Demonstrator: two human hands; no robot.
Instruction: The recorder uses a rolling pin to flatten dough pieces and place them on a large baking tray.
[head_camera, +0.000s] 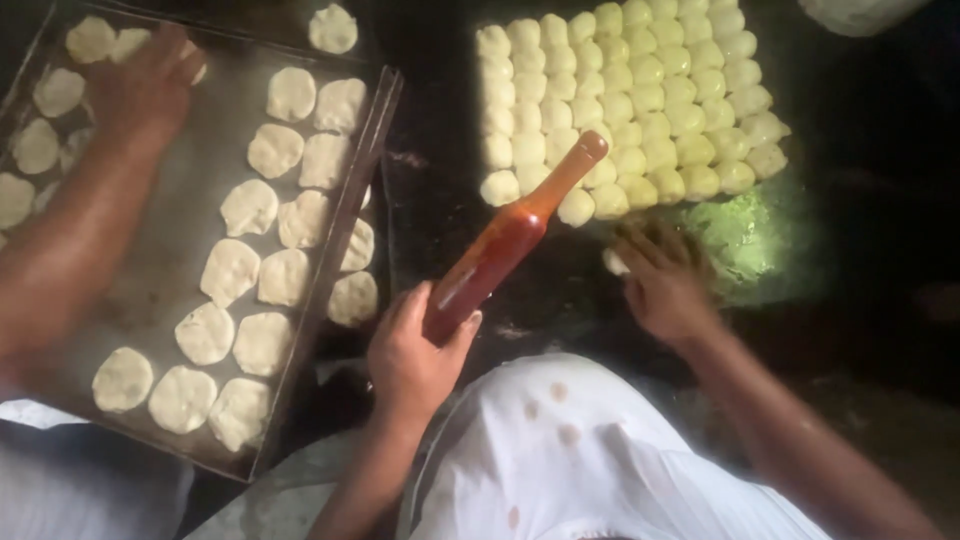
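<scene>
- The person's left hand holds a reddish-brown wooden rolling pin at its lower end; the grip is closed around the thick part of the pin.
- The rolling pin is tilted, and its thin pale tip points up and to the right, over the edge of the block of small pale-yellow dough balls.
- The dough balls lie in tight rows on the dark work surface, each one touching its neighbours.
- The person's right hand rests on the dark surface just below the rows, fingers bent down on one small piece of dough; the grip is narrow, but it is hard to tell if the piece is really held.
- To the left stands a flat grey metal baking tray, filled with flattened round dough discs in uneven columns.
- Some more discs lie just beside the right rim of the tray.
- Another person's hand reaches over the far left corner of the tray and presses on the discs there.
- The person wears a white garment with small stains, seen at the bottom of the view.
</scene>
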